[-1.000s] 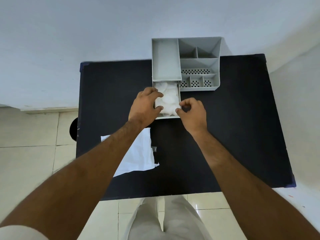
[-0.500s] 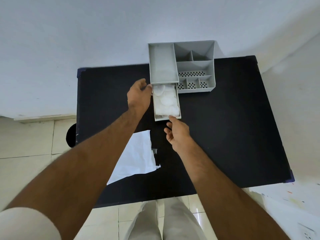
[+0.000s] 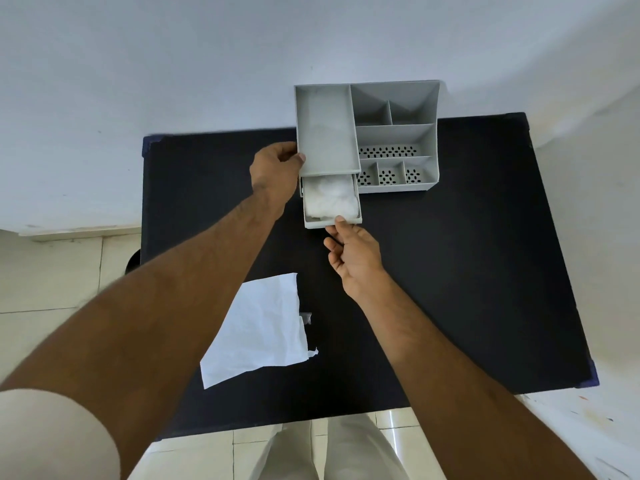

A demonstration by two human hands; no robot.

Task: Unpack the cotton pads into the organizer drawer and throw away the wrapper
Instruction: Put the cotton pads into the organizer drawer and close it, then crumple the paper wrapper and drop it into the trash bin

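Nearest lies one white wrapper [image 3: 258, 327], flat and empty on the black table [image 3: 467, 271], just left of the right forearm, with a small torn scrap at its right edge. Beyond it, the right hand [image 3: 353, 254] reaches forward palm up, fingers loosely curled and holding nothing, one fingertip touching the front lip of the single drawer [image 3: 332, 221]. The drawer stands partly pulled out and holds a heap of cotton pads [image 3: 332, 199]; they blur together too much to count. The left hand [image 3: 275, 171] is spread against the left wall of the one grey organizer [image 3: 394, 133], thumb on its near corner, gripping nothing else. Compared with half a second ago, the drawer sits further in, the right hand has risen to meet its lip, and the left hand has shifted up from the drawer's side to the organizer's body.
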